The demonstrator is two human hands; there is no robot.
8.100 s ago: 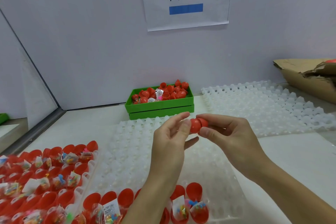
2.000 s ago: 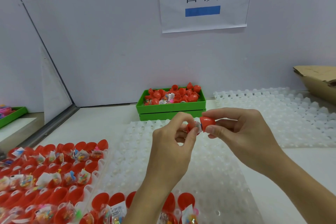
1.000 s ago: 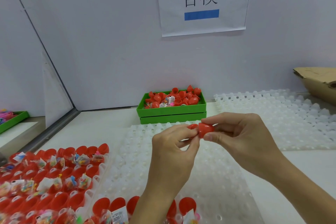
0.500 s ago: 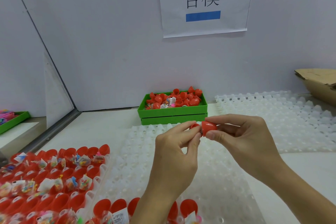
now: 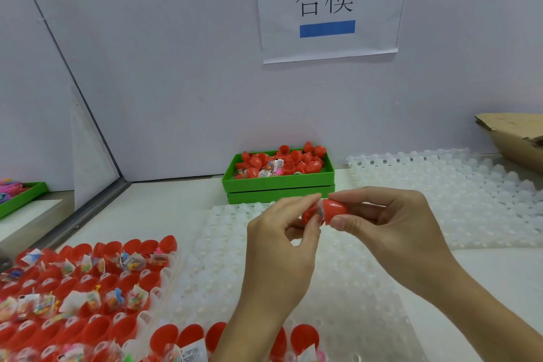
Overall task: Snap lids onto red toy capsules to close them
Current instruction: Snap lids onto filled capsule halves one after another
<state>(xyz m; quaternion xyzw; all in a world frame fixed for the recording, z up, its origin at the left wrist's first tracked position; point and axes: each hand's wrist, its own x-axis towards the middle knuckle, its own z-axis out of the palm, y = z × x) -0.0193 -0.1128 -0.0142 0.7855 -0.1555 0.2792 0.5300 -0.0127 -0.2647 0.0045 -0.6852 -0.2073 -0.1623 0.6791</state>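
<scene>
Nearest the camera, at the bottom edge, a row of open red capsules [image 5: 191, 338] sits in a clear tray [image 5: 352, 288], some with small packets inside. To the left, a second tray [image 5: 164, 276] holds many more open red capsules [image 5: 88, 288], each with a packet of coloured bits.

Above the clear tray, both hands meet in mid-air. The left hand [image 5: 279, 244] has its fingers [image 5: 313, 229] curled and pinches the red base [image 5: 308, 214] of a capsule; much of the base is hidden behind those fingers. The right hand [image 5: 396, 223] grips the red lid [image 5: 333, 209] between thumb and forefinger, its open end turned toward the base. Lid and base are touching or very nearly so, with something pale showing in the gap between them; whether the lid is seated I cannot tell.

Right of the hands, another clear tray [image 5: 455, 194] lies on the white bench [image 5: 164, 206]. Behind the hands, two stacked green bins [image 5: 279, 185] stand against the wall, the upper one heaped with loose red capsule parts [image 5: 282, 161] and a few packets. At the far right is a cardboard box [image 5: 517, 135]. At the far left, beyond a partition, a green bin [image 5: 20, 197] holds colourful items. On the wall hangs a paper sign [image 5: 326, 3] with two characters and a blue bar.
</scene>
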